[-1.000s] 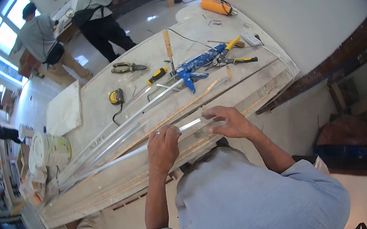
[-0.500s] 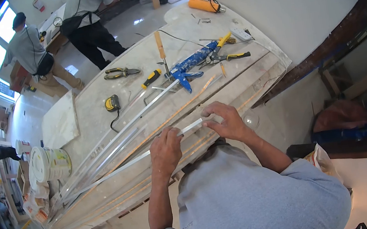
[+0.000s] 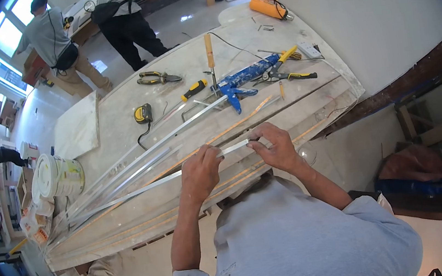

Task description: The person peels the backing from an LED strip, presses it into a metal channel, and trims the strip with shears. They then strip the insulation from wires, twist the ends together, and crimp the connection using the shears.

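Observation:
A long, thin silvery metal strip [image 3: 233,148] stretches across the near part of the worktable. My left hand [image 3: 200,175] is closed around it a short way from its right end. At that end, my right hand [image 3: 278,146] pinches the tip between thumb and fingers. Any small piece at the tip is hidden by the fingers. Beyond my hands lies a blue caulking gun [image 3: 235,95], with yellow-handled snips [image 3: 284,72] beside it. Orange-edged strips [image 3: 220,135] run alongside the metal one.
Pliers [image 3: 158,78], a tape measure [image 3: 142,114], a yellow-black handled tool [image 3: 194,90] and an orange heat gun [image 3: 270,8] lie on the worktable [image 3: 178,55]. A white bucket [image 3: 60,175] stands at the left. Two people [image 3: 127,28] stand beyond the table.
The view has shifted, so the table and tools appear farther right. My right fingers have closed in on the strip's end; my left hand keeps its hold.

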Tool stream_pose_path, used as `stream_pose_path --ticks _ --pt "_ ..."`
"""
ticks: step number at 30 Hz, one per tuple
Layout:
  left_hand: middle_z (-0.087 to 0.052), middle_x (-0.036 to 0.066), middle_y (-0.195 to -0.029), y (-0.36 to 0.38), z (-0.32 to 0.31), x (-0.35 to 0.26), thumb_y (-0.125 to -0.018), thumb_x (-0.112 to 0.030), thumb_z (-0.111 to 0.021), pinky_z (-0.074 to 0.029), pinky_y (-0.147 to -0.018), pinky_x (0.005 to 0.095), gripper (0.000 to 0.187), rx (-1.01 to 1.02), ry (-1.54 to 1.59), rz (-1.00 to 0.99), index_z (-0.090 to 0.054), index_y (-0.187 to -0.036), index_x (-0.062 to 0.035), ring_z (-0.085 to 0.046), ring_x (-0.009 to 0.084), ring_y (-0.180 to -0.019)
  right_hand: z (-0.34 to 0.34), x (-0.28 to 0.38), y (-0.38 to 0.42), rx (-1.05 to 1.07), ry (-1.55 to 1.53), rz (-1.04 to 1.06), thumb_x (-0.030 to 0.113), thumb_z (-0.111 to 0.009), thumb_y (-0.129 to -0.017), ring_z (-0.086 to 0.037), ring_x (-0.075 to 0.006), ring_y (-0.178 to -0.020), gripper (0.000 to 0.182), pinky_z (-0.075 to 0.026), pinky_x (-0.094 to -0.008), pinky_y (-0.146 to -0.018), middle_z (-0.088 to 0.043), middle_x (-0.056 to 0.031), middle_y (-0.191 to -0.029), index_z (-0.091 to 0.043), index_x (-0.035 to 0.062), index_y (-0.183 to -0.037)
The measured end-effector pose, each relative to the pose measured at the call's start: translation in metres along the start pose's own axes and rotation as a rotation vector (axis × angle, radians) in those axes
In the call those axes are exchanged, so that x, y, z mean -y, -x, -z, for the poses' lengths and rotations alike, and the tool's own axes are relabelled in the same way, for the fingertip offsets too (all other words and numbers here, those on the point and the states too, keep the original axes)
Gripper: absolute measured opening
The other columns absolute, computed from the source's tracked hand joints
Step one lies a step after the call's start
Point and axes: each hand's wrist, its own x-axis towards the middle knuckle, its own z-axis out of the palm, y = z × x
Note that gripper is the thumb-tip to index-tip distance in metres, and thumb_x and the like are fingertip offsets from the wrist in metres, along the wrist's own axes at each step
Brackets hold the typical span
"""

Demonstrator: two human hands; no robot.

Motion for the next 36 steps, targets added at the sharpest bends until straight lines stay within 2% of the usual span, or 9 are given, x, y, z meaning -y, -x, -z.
stream_pose_path --ticks 7,11,12,13,17,19,22,32,36 --pt "-0.070 0.012 -0.100 -0.006 -0.007 0.006 -0.082 0.000 -0.078 -0.056 -0.069 0.0437 0.023 -0.007 0.031 -0.019 -0.065 -0.101 -0.0042 -0.071 0.0356 -0.083 0.002 -0.007 -0.005 -0.008 -0.010 0.001 0.004 -0.081 -0.084 -0.070 -0.0340 -0.093 0.019 -0.056 -0.0421 -0.083 -0.071 -0.0148 -0.097 -0.070 0.0023 -0.099" --pt "-0.063 0.016 -0.089 -0.005 -0.020 0.012 -0.083 -0.001 -0.076 -0.053 -0.069 0.0485 0.019 -0.043 0.103 -0.046 -0.060 -0.093 -0.0027 -0.066 0.0412 -0.083 0.005 -0.025 0.001 -0.049 0.042 0.062 0.001 -0.078 -0.084 -0.070 -0.0368 -0.093 0.016 -0.056 -0.0438 -0.083 -0.070 -0.0163 -0.096 -0.069 0.0027 -0.098" --pt "-0.059 0.018 -0.086 -0.006 -0.025 0.015 -0.086 -0.005 -0.074 -0.051 -0.069 0.0514 0.018 -0.039 0.116 -0.078 -0.057 -0.090 -0.0021 -0.063 0.0426 -0.081 0.010 -0.020 -0.001 -0.007 0.063 0.050 0.000 -0.077 -0.085 -0.070 -0.0372 -0.091 0.016 -0.055 -0.0433 -0.083 -0.070 -0.0167 -0.096 -0.068 0.0019 -0.097" --pt "-0.060 0.017 -0.089 -0.007 -0.026 0.011 -0.088 -0.008 -0.073 -0.051 -0.069 0.0519 0.017 -0.023 0.100 -0.052 -0.056 -0.090 -0.0021 -0.063 0.0426 -0.081 0.009 -0.023 -0.002 -0.059 0.038 0.100 0.000 -0.077 -0.085 -0.069 -0.0362 -0.089 0.016 -0.055 -0.0422 -0.082 -0.070 -0.0169 -0.095 -0.068 0.0013 -0.097" --pt "-0.065 0.013 -0.096 -0.015 -0.036 0.004 -0.087 -0.013 -0.076 -0.054 -0.075 0.0490 0.020 -0.016 0.029 -0.039 -0.059 -0.096 -0.0061 -0.069 0.0376 -0.089 0.015 -0.033 -0.004 -0.018 0.026 0.088 -0.002 -0.075 -0.086 -0.068 -0.0304 -0.090 0.014 -0.053 -0.0391 -0.086 -0.069 -0.0148 -0.094 -0.066 0.0004 -0.097" --pt "-0.065 0.012 -0.097 -0.018 -0.039 0.005 -0.087 -0.014 -0.076 -0.055 -0.075 0.0487 0.022 -0.016 0.015 -0.062 -0.059 -0.097 -0.0058 -0.069 0.0372 -0.089 0.017 -0.037 -0.002 -0.003 -0.035 -0.029 -0.003 -0.073 -0.087 -0.067 -0.0264 -0.090 0.012 -0.052 -0.0366 -0.088 -0.067 -0.0126 -0.093 -0.064 0.0002 -0.096" --pt "-0.066 0.012 -0.096 -0.017 -0.038 0.003 -0.087 -0.015 -0.077 -0.055 -0.076 0.0481 0.023 0.022 0.012 -0.030 -0.059 -0.097 -0.0061 -0.070 0.0366 -0.090 0.019 -0.038 -0.001 0.007 -0.057 -0.024 -0.003 -0.072 -0.088 -0.065 -0.0241 -0.090 0.011 -0.051 -0.0351 -0.088 -0.066 -0.0110 -0.092 -0.062 0.0002 -0.093" --pt "-0.068 0.012 -0.097 -0.014 -0.041 -0.004 -0.086 -0.015 -0.079 -0.055 -0.079 0.0481 0.022 0.068 0.025 0.053 -0.063 -0.098 -0.0065 -0.070 0.0363 -0.093 0.022 -0.042 0.004 0.050 -0.070 0.023 -0.003 -0.072 -0.088 -0.063 -0.0240 -0.087 0.011 -0.050 -0.0346 -0.087 -0.064 -0.0108 -0.089 -0.061 0.0000 -0.092" --pt "-0.068 0.013 -0.096 -0.014 -0.044 -0.005 -0.086 -0.016 -0.080 -0.055 -0.080 0.0479 0.023 0.070 0.038 0.010 -0.062 -0.097 -0.0060 -0.070 0.0366 -0.095 0.025 -0.043 0.009 0.050 -0.094 -0.008 -0.003 -0.071 -0.088 -0.063 -0.0227 -0.086 0.011 -0.050 -0.0344 -0.086 -0.065 -0.0107 -0.090 -0.061 0.0000 -0.092"
